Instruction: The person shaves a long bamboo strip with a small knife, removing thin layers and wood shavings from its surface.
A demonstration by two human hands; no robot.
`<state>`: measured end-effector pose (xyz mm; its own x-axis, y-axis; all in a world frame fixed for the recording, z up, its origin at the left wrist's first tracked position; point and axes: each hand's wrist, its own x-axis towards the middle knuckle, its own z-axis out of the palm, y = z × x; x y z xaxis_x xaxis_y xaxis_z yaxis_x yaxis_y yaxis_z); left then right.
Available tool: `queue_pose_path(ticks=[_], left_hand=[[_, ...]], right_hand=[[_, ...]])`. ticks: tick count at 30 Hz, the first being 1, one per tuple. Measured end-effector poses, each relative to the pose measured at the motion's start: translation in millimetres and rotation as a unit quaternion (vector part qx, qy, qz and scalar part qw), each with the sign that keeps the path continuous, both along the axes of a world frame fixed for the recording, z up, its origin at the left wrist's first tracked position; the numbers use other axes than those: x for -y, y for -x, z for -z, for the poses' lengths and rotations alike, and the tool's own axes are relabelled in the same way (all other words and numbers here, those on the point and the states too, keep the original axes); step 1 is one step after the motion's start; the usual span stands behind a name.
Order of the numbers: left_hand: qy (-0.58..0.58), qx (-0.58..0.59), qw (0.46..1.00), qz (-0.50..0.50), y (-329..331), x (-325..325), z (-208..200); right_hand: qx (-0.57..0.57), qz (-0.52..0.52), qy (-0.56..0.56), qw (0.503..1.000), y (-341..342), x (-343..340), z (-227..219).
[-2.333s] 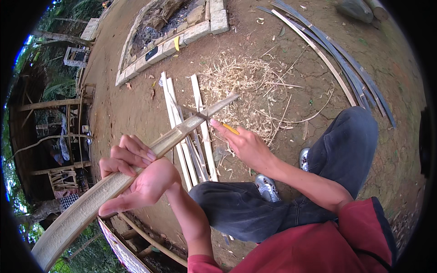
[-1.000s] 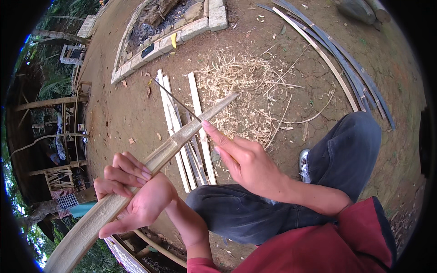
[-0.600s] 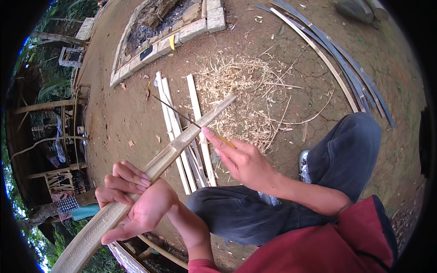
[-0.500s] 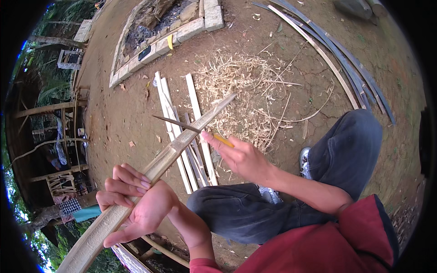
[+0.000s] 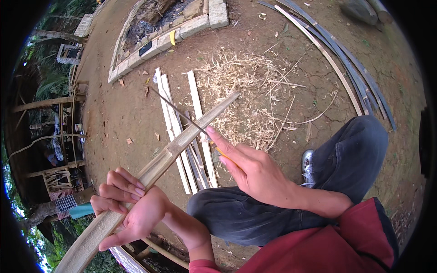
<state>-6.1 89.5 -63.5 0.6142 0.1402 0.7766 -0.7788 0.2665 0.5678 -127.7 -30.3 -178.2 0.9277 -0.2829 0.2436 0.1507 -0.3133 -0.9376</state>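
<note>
A long split-bamboo strip (image 5: 152, 172) slants from the lower left up to the middle, its hollow inner side showing. My left hand (image 5: 141, 210) is closed round its lower half, with the fingers over the far edge and the thumb out along the near edge. In my right hand (image 5: 255, 170) is a knife (image 5: 180, 112) with a dark, thin blade and a yellow handle, most of it hidden by my fingers. The blade crosses the strip beyond its middle joint and seems to touch it. My right index finger stretches along the knife toward the strip.
Pale curled shavings (image 5: 241, 73) cover the ground ahead. Several cut slats (image 5: 198, 109) lie beneath the strip. Long dark bamboo strips (image 5: 350, 59) lie at the far right. A stone-edged fire pit (image 5: 195, 26) stands at the far left, with a yellow object (image 5: 172, 37) on its rim.
My right hand has moved slightly right and down, and the knife has turned so its tip points more away from me. My left hand and the bamboo strip have shifted slightly.
</note>
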Motion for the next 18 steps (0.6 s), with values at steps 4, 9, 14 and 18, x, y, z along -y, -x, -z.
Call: queue_pose_path(ticks=[4,9,14,18], left_hand=[[-0.007,-0.004,1.000,0.029,5,2,0],[-0.015,-0.008,0.999,0.046,10,11,-1],[0.008,-0.012,1.000,-0.017,22,25,1],[-0.006,-0.019,0.998,-0.067,25,32,-3]], right_hand=[[-0.074,-0.026,0.073,0.994,-19,8,5],[-0.074,-0.011,0.030,0.997,-2,-6,24],[0.029,-0.032,0.050,0.998,-5,4,23],[-0.181,-0.025,0.034,0.983,-19,19,28]])
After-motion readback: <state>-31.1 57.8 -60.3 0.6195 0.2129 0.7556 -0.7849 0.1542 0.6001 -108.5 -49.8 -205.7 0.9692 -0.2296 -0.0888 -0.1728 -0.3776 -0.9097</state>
